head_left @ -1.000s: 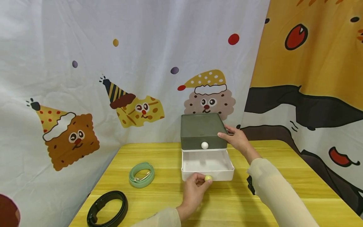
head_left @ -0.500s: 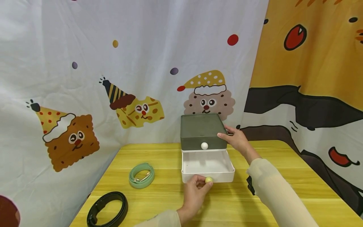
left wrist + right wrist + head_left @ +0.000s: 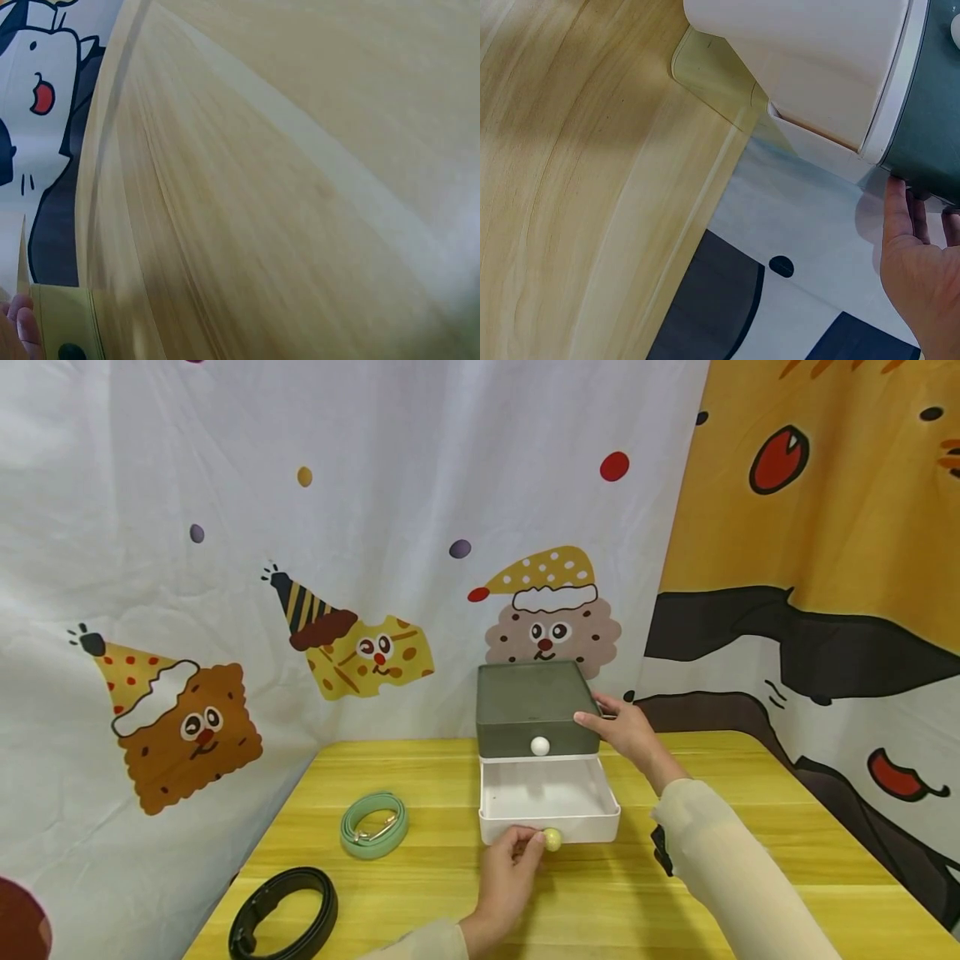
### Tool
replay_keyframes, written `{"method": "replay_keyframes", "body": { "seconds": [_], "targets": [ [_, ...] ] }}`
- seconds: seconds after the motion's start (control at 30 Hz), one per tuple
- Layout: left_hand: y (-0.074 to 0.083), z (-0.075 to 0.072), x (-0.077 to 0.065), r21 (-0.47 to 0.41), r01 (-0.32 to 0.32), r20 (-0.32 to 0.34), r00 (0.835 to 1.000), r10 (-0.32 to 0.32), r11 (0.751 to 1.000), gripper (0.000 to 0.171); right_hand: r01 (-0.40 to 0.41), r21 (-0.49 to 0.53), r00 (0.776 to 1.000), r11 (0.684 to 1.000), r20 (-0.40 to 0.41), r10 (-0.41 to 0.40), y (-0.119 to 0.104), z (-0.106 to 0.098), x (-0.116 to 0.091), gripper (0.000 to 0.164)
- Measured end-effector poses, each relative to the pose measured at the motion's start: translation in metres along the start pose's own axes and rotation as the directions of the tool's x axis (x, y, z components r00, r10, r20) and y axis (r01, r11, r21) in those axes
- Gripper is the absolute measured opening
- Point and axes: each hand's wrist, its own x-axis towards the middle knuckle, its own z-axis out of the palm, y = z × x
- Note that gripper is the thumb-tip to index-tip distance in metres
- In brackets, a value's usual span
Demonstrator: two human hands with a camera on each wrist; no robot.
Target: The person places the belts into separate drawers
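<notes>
A small two-drawer box (image 3: 536, 692) stands at the back of the table, with a dark green upper part and a white knob. Its white lower drawer (image 3: 551, 789) is pulled out and nothing lies inside. My left hand (image 3: 506, 877) is at the drawer's front, thumb and fingertips just left of its pale yellow knob (image 3: 552, 839), which shows whole. My right hand (image 3: 628, 731) rests on the box's right side, thumb at the upper front corner. In the right wrist view, straight fingers (image 3: 898, 214) touch the green side.
A coiled green belt (image 3: 350, 839) with a gold buckle lies left of the drawer on the wooden table (image 3: 435, 893). Nearer the front left edge is a coiled black belt (image 3: 321, 920). A printed cartoon curtain (image 3: 390, 527) hangs behind the table.
My left thumb and fingers have come off the yellow knob and shifted slightly left. The drawer came out a touch further, then stayed. My right hand keeps its place.
</notes>
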Motion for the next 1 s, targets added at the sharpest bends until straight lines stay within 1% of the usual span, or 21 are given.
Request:
{"method": "replay_keyframes", "body": {
  "seconds": [0.13, 0.23, 0.3, 0.4, 0.57, 0.67, 0.77, 0.87, 1.0],
  "targets": [
    [0.003, -0.008, 0.0, 0.006, 0.007, 0.015, 1.0, -0.007, 1.0, 0.018, -0.005, 0.001, 1.0, 1.0, 0.003, 0.005, 0.0, 0.001, 0.0, 0.092],
    [0.005, -0.016, 0.002, 0.022, 0.003, 0.044, 0.999, -0.004, 1.0, 0.021, -0.002, 0.001, 1.0, 1.0, 0.002, 0.002, 0.0, 0.001, 0.0, 0.092],
    [0.007, -0.022, 0.004, 0.044, -0.012, 0.063, 0.998, 0.009, 0.999, 0.021, 0.002, -0.003, 1.0, 1.0, 0.002, -0.002, 0.0, 0.001, 0.0, 0.093],
    [0.009, -0.031, 0.007, 0.083, -0.059, 0.084, 0.995, 0.052, 0.995, 0.022, 0.005, -0.01, 1.0, 1.0, 0.002, -0.005, -0.001, 0.001, 0.001, 0.093],
    [0.016, -0.043, 0.014, 0.11, -0.116, 0.108, 0.989, 0.104, 0.987, 0.022, 0.004, -0.004, 1.0, 1.0, 0.001, -0.004, 0.001, -0.002, 0.001, 0.092],
    [0.024, -0.05, 0.018, 0.117, -0.143, 0.097, 0.987, 0.132, 0.983, 0.024, 0.001, 0.012, 1.0, 1.0, 0.005, -0.001, 0.002, -0.003, 0.0, 0.092],
    [0.034, -0.058, 0.024, 0.13, -0.168, 0.068, 0.985, 0.16, 0.977, 0.026, 0.003, 0.016, 1.0, 1.0, 0.01, -0.003, 0.002, -0.003, 0.0, 0.093],
    [0.043, -0.067, 0.034, 0.126, -0.182, 0.041, 0.983, 0.178, 0.975, 0.027, 0.005, 0.012, 1.0, 1.0, 0.009, -0.005, 0.001, -0.002, 0.0, 0.092],
    [0.053, -0.08, 0.048, 0.149, -0.182, 0.02, 0.983, 0.181, 0.972, 0.028, 0.007, -0.003, 1.0, 1.0, 0.005, -0.007, 0.001, -0.002, 0.001, 0.089]
  ]
}}
